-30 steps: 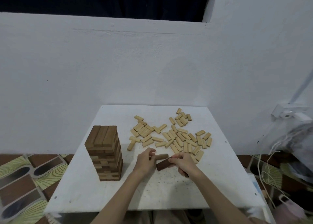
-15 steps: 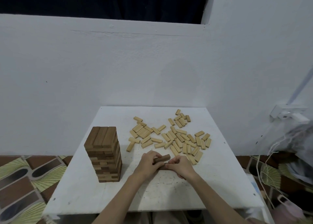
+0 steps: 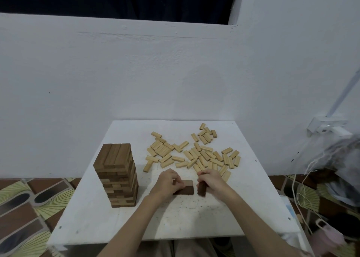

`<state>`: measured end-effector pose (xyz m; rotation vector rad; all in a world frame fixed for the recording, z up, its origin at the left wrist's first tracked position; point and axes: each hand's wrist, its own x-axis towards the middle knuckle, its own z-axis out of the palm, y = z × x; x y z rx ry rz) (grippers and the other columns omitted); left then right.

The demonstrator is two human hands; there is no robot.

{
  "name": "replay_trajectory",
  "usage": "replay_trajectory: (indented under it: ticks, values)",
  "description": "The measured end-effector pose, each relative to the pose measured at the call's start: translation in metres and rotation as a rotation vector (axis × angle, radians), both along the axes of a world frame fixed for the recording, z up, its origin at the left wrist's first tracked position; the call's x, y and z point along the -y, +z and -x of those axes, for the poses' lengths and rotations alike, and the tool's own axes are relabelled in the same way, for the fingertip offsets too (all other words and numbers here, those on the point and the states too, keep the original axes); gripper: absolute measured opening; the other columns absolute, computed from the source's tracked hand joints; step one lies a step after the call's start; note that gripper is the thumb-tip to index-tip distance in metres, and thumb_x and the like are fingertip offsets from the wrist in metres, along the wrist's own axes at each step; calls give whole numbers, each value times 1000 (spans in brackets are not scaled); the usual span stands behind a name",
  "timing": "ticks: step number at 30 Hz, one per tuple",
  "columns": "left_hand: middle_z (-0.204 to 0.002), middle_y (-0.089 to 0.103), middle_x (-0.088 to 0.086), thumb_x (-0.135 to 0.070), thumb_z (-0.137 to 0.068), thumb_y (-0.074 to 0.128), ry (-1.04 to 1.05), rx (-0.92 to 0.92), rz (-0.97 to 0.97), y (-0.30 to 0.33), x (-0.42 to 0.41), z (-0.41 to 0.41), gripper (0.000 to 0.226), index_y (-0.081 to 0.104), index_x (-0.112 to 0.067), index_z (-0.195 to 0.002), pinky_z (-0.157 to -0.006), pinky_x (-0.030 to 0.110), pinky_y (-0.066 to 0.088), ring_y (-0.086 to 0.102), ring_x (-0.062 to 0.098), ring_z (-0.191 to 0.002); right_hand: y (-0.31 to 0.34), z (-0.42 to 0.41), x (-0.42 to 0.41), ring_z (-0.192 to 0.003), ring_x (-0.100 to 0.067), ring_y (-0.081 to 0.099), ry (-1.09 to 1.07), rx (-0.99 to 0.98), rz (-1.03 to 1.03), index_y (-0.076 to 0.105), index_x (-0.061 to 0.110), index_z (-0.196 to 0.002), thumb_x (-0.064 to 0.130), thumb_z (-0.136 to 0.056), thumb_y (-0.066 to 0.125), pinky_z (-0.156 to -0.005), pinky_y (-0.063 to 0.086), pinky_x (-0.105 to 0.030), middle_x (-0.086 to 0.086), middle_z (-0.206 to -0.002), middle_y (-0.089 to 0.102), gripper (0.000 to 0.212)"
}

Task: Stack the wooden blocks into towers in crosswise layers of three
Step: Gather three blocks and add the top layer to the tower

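Since a second ago, I see both hands have lowered their dark blocks to the table (image 3: 253, 208), just right of the finished tower (image 3: 116, 175). From the head view, my left hand (image 3: 168, 182) curls around a block lying flat (image 3: 185, 188); my right hand (image 3: 212, 180) grips a second block (image 3: 201, 189) beside it, probably starting a base layer. Pale loose blocks (image 3: 194, 155) lie beyond the hands. Open tabletop remains toward the near edge.

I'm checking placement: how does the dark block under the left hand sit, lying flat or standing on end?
Lying flat: the dark block rests lengthwise on the table, left hand gripping it.
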<state>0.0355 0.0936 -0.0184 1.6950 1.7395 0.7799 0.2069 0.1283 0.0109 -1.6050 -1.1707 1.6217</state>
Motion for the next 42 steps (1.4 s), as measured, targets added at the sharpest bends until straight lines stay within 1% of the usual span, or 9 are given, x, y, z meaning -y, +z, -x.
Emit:
replay_trajectory:
  ticks: [3, 7, 11, 15, 20, 26, 30, 34, 42]
  values:
    - [-114, 48, -9, -13, -67, 82, -86, -32, 76, -1, 4, 3, 31, 72, -11, -96, -88, 16, 40, 44, 8, -107, -4, -6, 4, -96, -26, 63, 112, 78, -84, 66, 14, -86, 7, -80, 74, -73, 56, -32, -12, -105, 65, 13]
    - [-109, 57, -2, -2, -66, 80, -43, -6, 41, -4, 5, 3, 31, 69, -14, -92, -88, 23, 46, 54, 15, -100, -8, -10, 8, -56, -16, 55, 113, 177, -123, 68, 5, -90, 16, -72, 83, -46, 41, -23, -8, -77, 67, 26]
    - [-106, 59, 2, -7, -68, 80, -14, 10, 12, -6, 3, -1, 26, 67, -18, -88, -85, 29, 49, 56, 17, -96, -12, -10, 12, -54, -19, 61, 96, 196, -56, 64, 4, -82, 10, -70, 84, -61, 58, -30, -13, -75, 67, 24]
    - [-111, 49, -3, -28, -79, 72, 26, 61, 58, -6, 4, 0, 19, 62, -25, -94, -95, 35, 45, 47, 19, -109, -18, -8, 13, -47, -15, 54, 108, 326, -143, 61, 6, -84, 16, -67, 87, -46, 46, -24, -7, -66, 63, 33]
    - [-119, 41, -6, -37, -55, 87, -58, 20, 191, -3, 7, 1, 72, 49, -27, -115, -94, 37, 49, 45, 16, -111, -18, -1, 15, -58, -20, 67, 116, 276, -89, 58, 3, -89, 6, -63, 88, -67, 60, -35, -11, -84, 62, 41]
    - [-127, 35, -1, -19, -60, 86, -86, -41, 203, -3, 8, -3, 87, 38, -22, -132, -95, 27, 43, 40, 16, -117, -16, -2, 11, -46, -14, 60, 141, 366, -123, 53, 10, -100, 14, -63, 89, -59, 56, -31, -11, -79, 64, 52]
    - [-130, 33, 3, -7, -65, 81, -82, -23, 214, 1, 8, -2, 84, 35, -20, -134, -81, 21, 42, 39, 18, -116, -14, -2, 8, -65, -15, 60, 166, 356, -151, 53, 11, -111, 11, -67, 86, -66, 55, -29, -4, -90, 55, 55]
    - [-130, 37, 7, -5, -65, 81, -57, -49, 200, 4, 6, 0, 83, 36, -17, -134, -93, 27, 39, 40, 21, -118, -14, 3, 8, -90, -20, 60, 210, 320, -155, 53, 12, -119, 1, -69, 81, -74, 58, -31, -2, -94, 56, 59]
    - [-133, 35, 5, -1, -63, 81, 8, 29, 201, 4, 6, 3, 87, 35, -19, -135, -89, 25, 42, 43, 22, -118, -18, 6, 7, -95, -22, 59, 186, 306, -167, 52, 14, -120, -1, -72, 78, -82, 56, -36, 1, -93, 55, 56]
